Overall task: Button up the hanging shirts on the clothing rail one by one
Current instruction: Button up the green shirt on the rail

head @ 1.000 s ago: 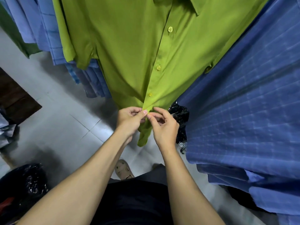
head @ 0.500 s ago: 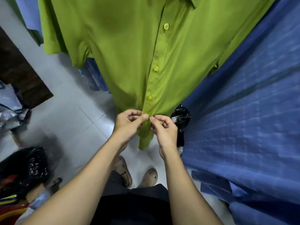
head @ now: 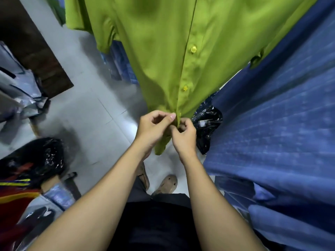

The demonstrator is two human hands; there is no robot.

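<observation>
- Two of your hands meet at the lower front edge of the green shirt, which hangs at twelve o'clock; your left hand pinches the fabric, thumb on top; your right hand, fingers curled, grips the facing edge.
- Two buttons above sit fastened; blue checked shirt at three o'clock.

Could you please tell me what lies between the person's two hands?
In the head view, the front edge of the green shirt runs between the left hand and the right hand; both pinch it near the hem.
</observation>
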